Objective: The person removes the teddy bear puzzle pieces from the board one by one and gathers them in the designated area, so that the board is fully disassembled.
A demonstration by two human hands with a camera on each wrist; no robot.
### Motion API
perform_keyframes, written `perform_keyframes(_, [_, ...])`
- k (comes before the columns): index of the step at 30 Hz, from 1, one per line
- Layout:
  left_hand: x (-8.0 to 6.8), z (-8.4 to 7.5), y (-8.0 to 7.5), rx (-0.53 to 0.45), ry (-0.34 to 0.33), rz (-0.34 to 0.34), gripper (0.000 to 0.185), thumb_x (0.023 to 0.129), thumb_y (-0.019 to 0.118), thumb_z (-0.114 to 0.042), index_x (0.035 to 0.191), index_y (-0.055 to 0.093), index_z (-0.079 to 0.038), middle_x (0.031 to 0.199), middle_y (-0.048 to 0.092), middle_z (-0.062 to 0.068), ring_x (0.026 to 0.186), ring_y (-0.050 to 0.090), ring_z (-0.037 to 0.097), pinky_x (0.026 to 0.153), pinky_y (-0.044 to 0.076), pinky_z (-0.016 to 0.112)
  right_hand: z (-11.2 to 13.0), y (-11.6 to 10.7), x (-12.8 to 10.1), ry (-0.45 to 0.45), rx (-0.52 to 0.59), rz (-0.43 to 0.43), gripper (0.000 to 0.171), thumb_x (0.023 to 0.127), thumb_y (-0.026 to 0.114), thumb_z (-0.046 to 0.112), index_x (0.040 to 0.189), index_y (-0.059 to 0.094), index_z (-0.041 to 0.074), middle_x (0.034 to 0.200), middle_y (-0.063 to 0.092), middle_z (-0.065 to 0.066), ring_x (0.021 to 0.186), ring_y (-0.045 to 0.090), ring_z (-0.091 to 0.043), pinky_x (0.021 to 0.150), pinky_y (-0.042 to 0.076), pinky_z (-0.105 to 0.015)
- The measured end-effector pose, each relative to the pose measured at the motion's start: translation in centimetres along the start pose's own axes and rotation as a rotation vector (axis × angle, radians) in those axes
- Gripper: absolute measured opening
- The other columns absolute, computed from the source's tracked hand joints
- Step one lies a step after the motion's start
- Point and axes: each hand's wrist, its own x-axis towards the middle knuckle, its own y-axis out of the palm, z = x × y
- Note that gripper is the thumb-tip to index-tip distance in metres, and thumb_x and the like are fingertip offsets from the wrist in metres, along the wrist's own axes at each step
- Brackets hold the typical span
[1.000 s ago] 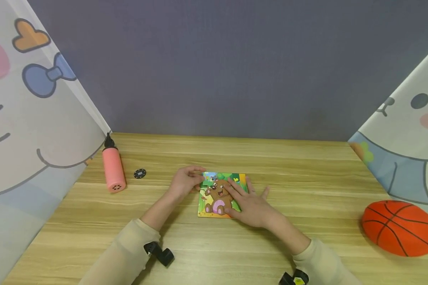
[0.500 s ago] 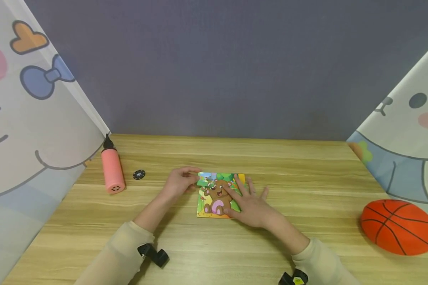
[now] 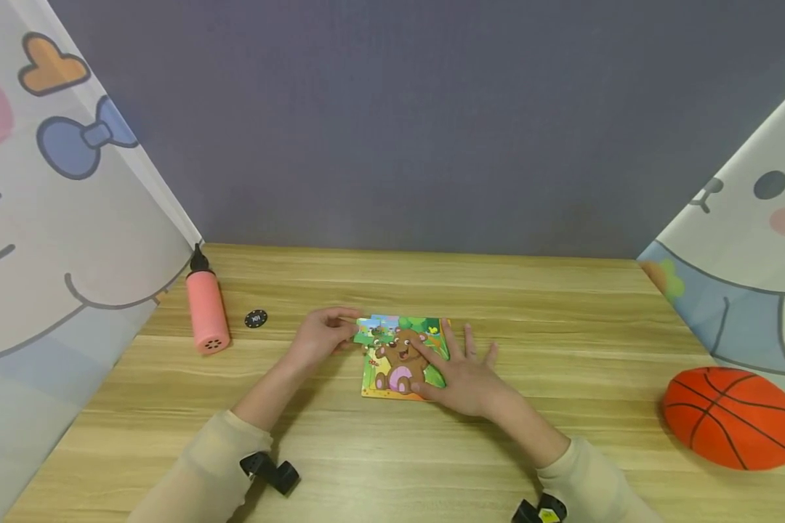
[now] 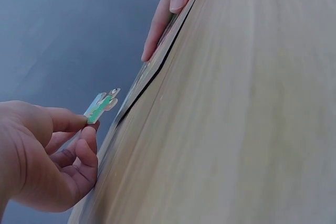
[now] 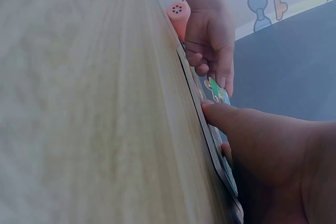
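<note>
A square jigsaw puzzle (image 3: 402, 374) with a brown bear picture lies flat on the wooden table. My left hand (image 3: 320, 339) pinches a jigsaw piece (image 3: 368, 330) between thumb and forefinger at the puzzle's upper left corner. In the left wrist view that piece (image 4: 101, 107), green and pale blue, is raised off the puzzle and tilted. My right hand (image 3: 466, 381) rests with spread fingers on the puzzle's right side, covering part of the picture. The right wrist view has its thumb (image 5: 218, 113) on the puzzle's near edge.
To the left lie a pink hand pump (image 3: 208, 309) with a black nozzle and a round black chip (image 3: 256, 319). An orange basketball-patterned object (image 3: 733, 418) sits at the right. A grey partition (image 3: 392, 131) stands behind the table (image 3: 379, 457), with cartoon-print cloths on both sides.
My left hand has shifted left, drawing the jigsaw piece outward so it juts past the puzzle's left edge. The right hand stays on the puzzle, its fingers slightly shifted right.
</note>
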Motion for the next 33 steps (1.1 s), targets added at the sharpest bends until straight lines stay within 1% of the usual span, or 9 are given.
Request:
perform_keyframes(8, [0.0, 0.6, -1.6, 0.054, -0.018, -0.011, 0.031, 0.096, 0.067, -0.006, 0.126, 0.068, -0.003, 0.100, 0.069, 0.013, 0.072, 0.062, 0.019, 0.059, 0.048, 0.023, 0.0, 0.0, 0.0, -0.002, 0.001, -0.002, 0.080, 0.093, 0.041, 0.078, 0.161, 0.015, 0.043, 0.167, -0.008, -0.018, 0.145, -0.010, -0.055, 0.096, -0.003, -0.088])
perform_keyframes(14, [-0.2, 1.2, -3.1, 0.076, -0.024, -0.029, 0.031, 0.097, 0.065, -0.006, 0.128, 0.067, -0.003, 0.098, 0.068, 0.011, 0.072, 0.059, 0.017, 0.058, 0.047, 0.023, -0.1, 0.0, 0.1, -0.004, 0.002, -0.002, 0.080, 0.093, 0.041, 0.078, 0.161, 0.015, 0.044, 0.167, -0.009, -0.017, 0.145, -0.010, -0.055, 0.096, -0.003, -0.088])
perform_keyframes(21, [-0.7, 1.8, -4.7, 0.070, -0.001, -0.034, 0.032, 0.099, 0.064, -0.006, 0.130, 0.065, 0.002, 0.092, 0.067, 0.010, 0.070, 0.057, 0.015, 0.054, 0.046, 0.023, -0.1, 0.0, 0.0, -0.008, -0.001, 0.001, 0.081, 0.093, 0.040, 0.078, 0.161, 0.016, 0.042, 0.167, -0.010, -0.017, 0.145, -0.011, -0.055, 0.096, -0.003, -0.088])
perform_keyframes(26, [-1.1, 2.1, -5.8, 0.085, -0.027, -0.055, 0.032, 0.098, 0.065, -0.006, 0.129, 0.066, 0.001, 0.091, 0.069, 0.009, 0.069, 0.059, 0.015, 0.054, 0.048, 0.023, -0.1, 0.0, 0.0, -0.009, -0.002, 0.000, 0.080, 0.093, 0.041, 0.077, 0.161, 0.016, 0.042, 0.167, -0.009, -0.017, 0.145, -0.010, -0.056, 0.096, -0.003, -0.088])
perform_keyframes(33, [-1.5, 2.2, -7.3, 0.120, -0.041, -0.066, 0.033, 0.099, 0.064, -0.010, 0.130, 0.065, 0.002, 0.090, 0.069, 0.007, 0.071, 0.059, 0.015, 0.056, 0.050, 0.025, -0.1, 0.1, 0.1, -0.011, -0.001, -0.005, 0.080, 0.093, 0.040, 0.078, 0.161, 0.016, 0.042, 0.167, -0.009, -0.017, 0.145, -0.010, -0.056, 0.096, -0.003, -0.088])
